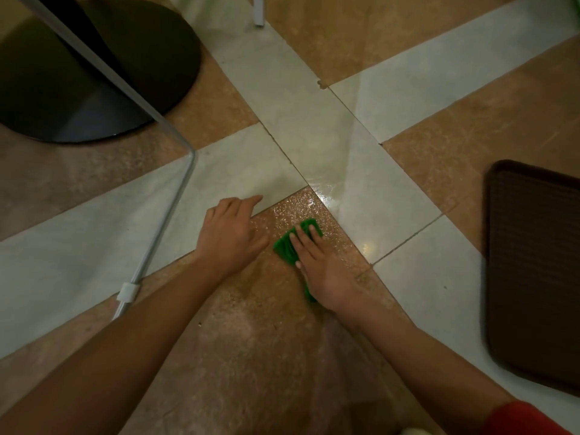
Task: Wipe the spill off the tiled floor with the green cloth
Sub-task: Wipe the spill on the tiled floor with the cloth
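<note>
A folded green cloth lies on a brown floor tile, pressed flat under my right hand, whose fingers lie spread on top of it. A wet, glistening spill shines on the tile corner just beyond the cloth and onto the pale tile to its right. My left hand rests flat on the floor to the left of the cloth, fingers apart, holding nothing. Part of the cloth is hidden beneath my right palm.
A thin metal chair leg with a white clip runs along the floor at the left. A round black base sits at the upper left. A dark brown tray lies on the floor at the right.
</note>
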{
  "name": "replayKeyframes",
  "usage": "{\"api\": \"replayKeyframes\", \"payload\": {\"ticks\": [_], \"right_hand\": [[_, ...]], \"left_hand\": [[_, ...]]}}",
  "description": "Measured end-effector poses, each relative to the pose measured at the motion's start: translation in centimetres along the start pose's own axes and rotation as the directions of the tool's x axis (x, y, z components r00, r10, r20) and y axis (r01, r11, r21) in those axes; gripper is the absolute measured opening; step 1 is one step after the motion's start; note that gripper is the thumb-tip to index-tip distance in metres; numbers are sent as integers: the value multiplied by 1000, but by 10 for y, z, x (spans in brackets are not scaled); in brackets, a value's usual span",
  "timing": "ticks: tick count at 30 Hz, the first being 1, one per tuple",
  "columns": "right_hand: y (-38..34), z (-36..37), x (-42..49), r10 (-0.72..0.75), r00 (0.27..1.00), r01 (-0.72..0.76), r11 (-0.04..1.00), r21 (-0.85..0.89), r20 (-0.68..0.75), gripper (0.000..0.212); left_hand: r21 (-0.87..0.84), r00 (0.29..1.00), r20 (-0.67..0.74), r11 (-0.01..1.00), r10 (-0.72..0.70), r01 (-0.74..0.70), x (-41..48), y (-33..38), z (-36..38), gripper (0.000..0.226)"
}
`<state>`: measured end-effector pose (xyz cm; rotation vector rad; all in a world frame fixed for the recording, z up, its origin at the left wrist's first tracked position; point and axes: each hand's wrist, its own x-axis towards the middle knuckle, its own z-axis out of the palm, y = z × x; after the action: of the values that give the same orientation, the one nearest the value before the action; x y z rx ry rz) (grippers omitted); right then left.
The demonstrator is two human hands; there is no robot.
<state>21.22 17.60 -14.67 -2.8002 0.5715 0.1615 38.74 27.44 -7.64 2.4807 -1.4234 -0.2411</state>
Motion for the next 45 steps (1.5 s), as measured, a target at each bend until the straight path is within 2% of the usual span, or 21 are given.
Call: {"api": "replayKeyframes", "payload": {"ticks": [2,3,7,9,11,14,17,18,20,22,23,25,29,30,32,34,36,38,41,43,45], "right_hand": [[-11,3,5,83,997,-83,995,-54,-5,55],[-17,6,5,70,997,-69,995,-71,21,55],[-24,10,3,-210,963,214,977,-5,171,55],[-15,6,12,-237,955,248,968,-43,175,55],[-5,-3,27,-105,987,115,991,-71,124,54],[-1,-14,51,93,994,-94,995,13,54,53],[-13,-11,54,167,986,-165,982,95,-22,51],[-20,-6,51,127,992,-123,987,102,-28,51],[-35,4,43,-72,997,71,995,64,8,53],[-36,7,46,-285,955,285,958,7,85,54],[-32,4,52,-338,935,340,940,-2,103,53],[-29,-3,66,-313,945,314,949,8,99,53],[-56,-3,80,-45,998,44,999,4,46,55],[-68,2,78,-64,997,65,998,-27,38,55],[-90,11,69,-222,973,227,971,-78,62,58],[-99,16,61,-369,919,376,926,-26,137,58],[-97,12,65,-448,876,458,889,-17,178,56],[-94,7,71,-413,893,426,904,-39,177,56],[-102,5,76,-244,962,247,969,-13,120,57],[-110,9,70,-278,951,282,960,-3,136,57],[-113,14,61,-389,903,397,918,-8,184,57]], "left_hand": [[15,1000,13,1000,-15,15,-2,-6,-3,64],[18,1000,17,1000,-23,23,-3,-9,-4,65],[-2,999,10,999,-45,45,-4,-12,-7,65],[0,999,8,999,-34,34,-5,-12,-6,64],[9,1000,15,1000,-27,27,-8,-13,-7,63],[19,999,19,999,-30,30,-12,-20,-10,62],[33,998,24,998,-58,57,-15,-35,-13,56],[35,997,26,997,-76,75,-17,-39,-14,54],[24,994,34,994,-107,106,-21,-46,-12,50],[21,991,39,992,-127,126,-25,-52,-10,45],[20,991,37,991,-131,131,-27,-53,-10,42],[13,990,12,990,-139,139,-28,-57,-12,39],[11,987,-24,987,-158,158,-27,-64,-19,39],[8,986,-24,986,-167,167,-27,-64,-20,40],[4,984,-21,984,-178,178,-28,-65,-21,41],[1,984,-9,984,-179,179,-29,-65,-22,41],[5,985,-9,985,-171,171,-31,-66,-23,42],[14,987,-11,987,-162,162,-34,-68,-25,41],[29,984,-19,984,-176,176,-37,-72,-28,41],[33,982,-14,981,-188,189,-39,-75,-30,41],[33,980,-2,980,-197,197,-42,-76,-29,42]]}}
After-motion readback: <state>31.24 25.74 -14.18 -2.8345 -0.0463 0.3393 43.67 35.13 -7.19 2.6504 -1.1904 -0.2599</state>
